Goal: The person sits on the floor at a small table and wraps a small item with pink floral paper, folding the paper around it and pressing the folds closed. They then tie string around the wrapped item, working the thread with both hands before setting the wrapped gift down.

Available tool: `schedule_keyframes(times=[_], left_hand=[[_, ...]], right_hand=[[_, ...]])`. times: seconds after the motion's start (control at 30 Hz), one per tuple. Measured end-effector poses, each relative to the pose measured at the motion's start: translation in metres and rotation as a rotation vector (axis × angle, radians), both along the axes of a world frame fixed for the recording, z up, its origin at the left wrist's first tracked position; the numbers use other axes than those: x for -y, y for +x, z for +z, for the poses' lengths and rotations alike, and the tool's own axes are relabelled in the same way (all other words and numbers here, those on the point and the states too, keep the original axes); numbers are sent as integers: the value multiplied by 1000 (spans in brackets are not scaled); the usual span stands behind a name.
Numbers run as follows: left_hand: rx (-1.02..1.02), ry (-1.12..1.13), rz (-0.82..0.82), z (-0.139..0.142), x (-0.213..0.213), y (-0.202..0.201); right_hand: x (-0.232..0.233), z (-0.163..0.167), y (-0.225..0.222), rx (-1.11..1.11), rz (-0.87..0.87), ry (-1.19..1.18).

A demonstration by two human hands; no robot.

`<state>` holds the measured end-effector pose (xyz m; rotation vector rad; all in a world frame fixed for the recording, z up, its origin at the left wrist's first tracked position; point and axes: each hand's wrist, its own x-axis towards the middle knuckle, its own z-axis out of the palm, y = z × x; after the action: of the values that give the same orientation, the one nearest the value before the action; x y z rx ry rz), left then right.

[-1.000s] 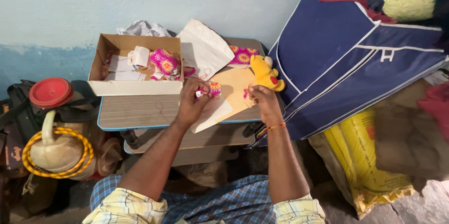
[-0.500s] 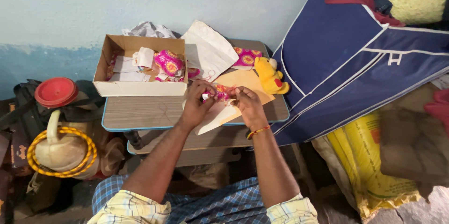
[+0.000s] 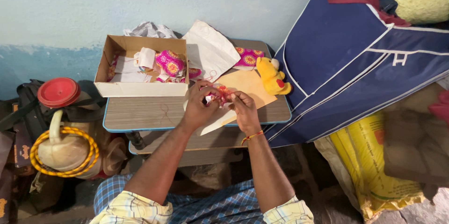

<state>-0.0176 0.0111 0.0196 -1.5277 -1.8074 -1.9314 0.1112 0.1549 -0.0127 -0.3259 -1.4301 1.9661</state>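
Far left, off the table: red lid (image 3: 58,92) on a container, and a pale jug-shaped vessel ringed by yellow cord (image 3: 63,151). None of it was near the hands.

Table (image 3: 140,114): open cardboard box (image 3: 140,65) sat at the back left, holding white paper scraps and a pink flowered cloth piece (image 3: 169,62). White paper bag (image 3: 209,48) leaned behind it.

Left hand (image 3: 200,107) was curled, fingertips pressed together on the left end of a small red-and-white piece (image 3: 220,95). Right hand (image 3: 243,109) pinched the same piece from the right. Piece was held just above the tan paper sheet (image 3: 250,88), roughly centre of the table edge nearest the person.

Key relation: the piece sat between the two hands, long axis roughly left-right, one end in each pinch. Both hands were equally close to it; neither had the advantage. Exact finger contact was too small to resolve.

Right of the hands: yellow plush toy (image 3: 272,75) lay on the table, apart from the piece. Further right, a large navy fabric bag (image 3: 365,60) leaned against the table edge, with a yellow sack (image 3: 374,163) below.
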Motion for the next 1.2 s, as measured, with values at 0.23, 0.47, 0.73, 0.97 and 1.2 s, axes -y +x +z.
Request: schedule_keyframes(times=[0.23, 0.47, 0.73, 0.97, 1.2], left_hand=[[37, 1, -20, 1, 0, 0], [40, 53, -27, -6, -2, -4], [71, 108, -75, 3, 1, -5], [117, 107, -123, 0, 1, -5], [63, 77, -75, -2, -1, -8]], right_hand=[[4, -3, 1, 57, 18, 179], [2, -3, 4, 14, -9, 1], [-11, 8, 26, -435, 211, -605], [-36, 14, 45, -616, 156, -598], [-68, 48, 76, -648, 24, -516]])
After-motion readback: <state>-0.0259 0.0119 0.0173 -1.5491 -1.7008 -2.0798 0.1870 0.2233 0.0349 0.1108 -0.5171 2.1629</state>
